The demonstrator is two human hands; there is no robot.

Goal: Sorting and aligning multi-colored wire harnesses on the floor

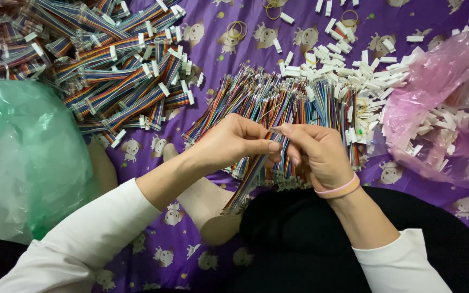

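Multicoloured thin ribbon wire strip [256,171], light and floppy, is pinched at its top end between left hand [234,142] and right hand [317,154].

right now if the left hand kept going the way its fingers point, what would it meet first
The left hand points right, so it would almost at once meet the right hand; their fingertips already close on the same thin wire ends. Depth is hard to judge.

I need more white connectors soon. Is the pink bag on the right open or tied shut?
Open. The pink bag lies slack with its mouth spread, and white connectors show inside and spill onto the purple cloth.
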